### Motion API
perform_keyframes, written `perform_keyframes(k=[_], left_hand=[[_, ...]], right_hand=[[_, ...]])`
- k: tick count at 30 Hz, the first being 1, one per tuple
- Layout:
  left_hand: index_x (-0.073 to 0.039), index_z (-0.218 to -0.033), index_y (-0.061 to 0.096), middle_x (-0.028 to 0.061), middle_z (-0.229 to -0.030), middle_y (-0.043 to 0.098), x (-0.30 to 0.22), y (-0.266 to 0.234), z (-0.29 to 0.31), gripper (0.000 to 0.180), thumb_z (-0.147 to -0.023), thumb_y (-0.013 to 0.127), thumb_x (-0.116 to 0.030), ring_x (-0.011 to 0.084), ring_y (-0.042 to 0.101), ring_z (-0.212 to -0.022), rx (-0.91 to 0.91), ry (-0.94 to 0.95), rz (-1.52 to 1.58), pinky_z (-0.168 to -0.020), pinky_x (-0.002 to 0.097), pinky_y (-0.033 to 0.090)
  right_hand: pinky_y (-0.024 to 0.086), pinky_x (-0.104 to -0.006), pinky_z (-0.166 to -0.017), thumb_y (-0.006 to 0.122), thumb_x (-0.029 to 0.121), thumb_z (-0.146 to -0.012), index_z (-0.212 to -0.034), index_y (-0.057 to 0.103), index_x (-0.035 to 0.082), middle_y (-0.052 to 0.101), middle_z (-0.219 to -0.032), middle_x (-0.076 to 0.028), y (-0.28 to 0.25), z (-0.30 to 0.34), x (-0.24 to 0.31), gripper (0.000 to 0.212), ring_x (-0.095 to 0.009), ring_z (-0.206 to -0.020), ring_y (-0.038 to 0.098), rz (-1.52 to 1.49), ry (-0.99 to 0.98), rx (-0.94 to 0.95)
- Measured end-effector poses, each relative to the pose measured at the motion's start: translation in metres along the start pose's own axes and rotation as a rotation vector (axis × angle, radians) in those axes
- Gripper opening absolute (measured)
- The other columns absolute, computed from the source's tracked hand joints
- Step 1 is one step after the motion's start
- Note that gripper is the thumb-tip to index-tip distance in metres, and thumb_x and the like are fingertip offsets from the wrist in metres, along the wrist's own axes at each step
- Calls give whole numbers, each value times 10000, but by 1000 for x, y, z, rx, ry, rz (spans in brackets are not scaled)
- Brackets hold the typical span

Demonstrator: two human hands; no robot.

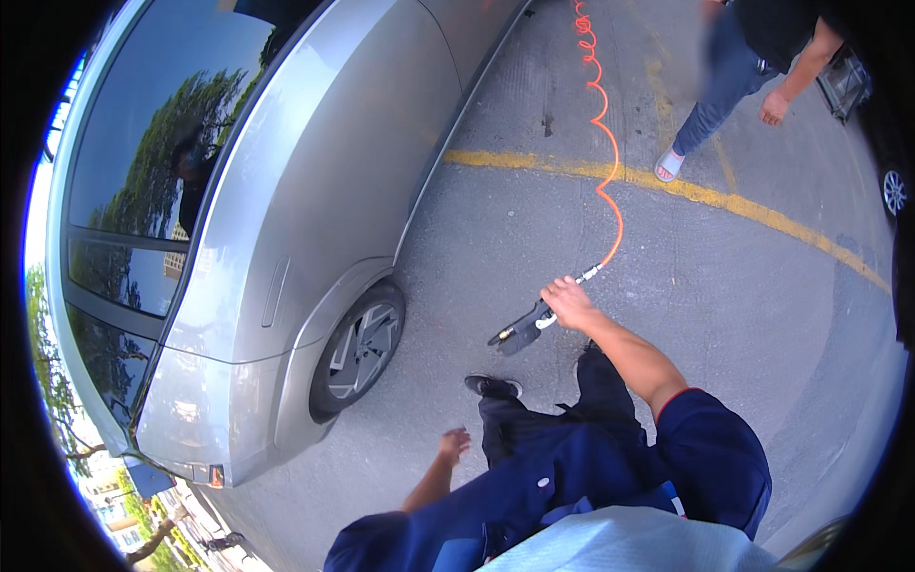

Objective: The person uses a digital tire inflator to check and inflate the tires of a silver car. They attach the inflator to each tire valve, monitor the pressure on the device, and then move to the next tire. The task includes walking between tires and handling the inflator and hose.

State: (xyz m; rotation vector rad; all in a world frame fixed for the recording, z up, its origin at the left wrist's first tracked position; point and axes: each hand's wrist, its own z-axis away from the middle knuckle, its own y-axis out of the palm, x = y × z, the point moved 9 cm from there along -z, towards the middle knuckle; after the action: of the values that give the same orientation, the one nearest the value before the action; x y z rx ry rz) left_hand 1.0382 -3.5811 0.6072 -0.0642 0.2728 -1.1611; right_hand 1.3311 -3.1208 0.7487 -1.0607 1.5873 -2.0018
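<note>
My right hand is wrapped around the grip of a black air tool. A white lever or trigger shows below my fingers, and the tool's brass-coloured tip points toward the lower left. From the grip's end, a metal coupling joins it to an orange coiled air hose, which runs away from me over the pavement. My left hand hangs low at my side with fingers loosely spread, blurred a little and holding nothing. It is nearest the silver car's rear wheel, apart from it.
A silver car fills the left side. Ahead, a yellow painted line crosses the grey pavement under the hose. Another person in dark clothes and light slippers stands at the upper right. A dark car's wheel shows at the right rim.
</note>
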Motion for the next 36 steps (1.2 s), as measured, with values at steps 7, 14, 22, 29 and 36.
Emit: perform_keyframes(k=[7, 14, 22, 29, 36], left_hand=[[-94, -1107, 634, 57, -907, 658, -81, 183, 64, 352, -923, 614, -393, 174, 621, -823, -30, 71, -59, -709, 359, 495], [1, -1061, 666, 117, -974, 694, -179, 389, 81, 556, -917, 574, -528, 233, 646, -917, 98, 207, -305, -779, 355, 515], [-61, -1035, 648, 63, -864, 650, -370, 610, 36, 330, -941, 598, -372, 183, 604, -706, 86, 83, -300, -627, 364, 505], [-67, -1010, 640, 44, -867, 659, -566, 821, 85, 213, -907, 608, -251, 160, 629, -737, 280, 420, -332, -622, 313, 517], [-67, -861, 621, 53, -683, 579, -676, 928, 76, 214, -912, 633, -275, 156, 543, -539, 25, 266, -312, -444, 333, 425]], right_hand=[[397, -373, -847, 678, 23, -640, -927, 579, 71, 623, -936, -88, -115, 53, -155, 308, -256, -970, 574, 16, 17, 1], [389, -387, -841, 669, 11, -632, -933, 568, 66, 605, -927, -90, -186, 59, -294, 322, -274, -958, 560, -64, 12, -18], [405, -377, -840, 673, -11, -627, -939, 583, 81, 616, -928, -82, -279, 56, -479, 338, -267, -964, 571, -18, 79, 18], [401, -379, -841, 705, 22, -604, -960, 593, 94, 627, -932, -90, -373, 55, -656, 380, -278, -966, 579, -107, 224, -69], [404, -369, -823, 703, 34, -608, -962, 596, 100, 635, -925, -78, -440, 25, -877, 376, -266, -952, 587, -73, 248, -102]])
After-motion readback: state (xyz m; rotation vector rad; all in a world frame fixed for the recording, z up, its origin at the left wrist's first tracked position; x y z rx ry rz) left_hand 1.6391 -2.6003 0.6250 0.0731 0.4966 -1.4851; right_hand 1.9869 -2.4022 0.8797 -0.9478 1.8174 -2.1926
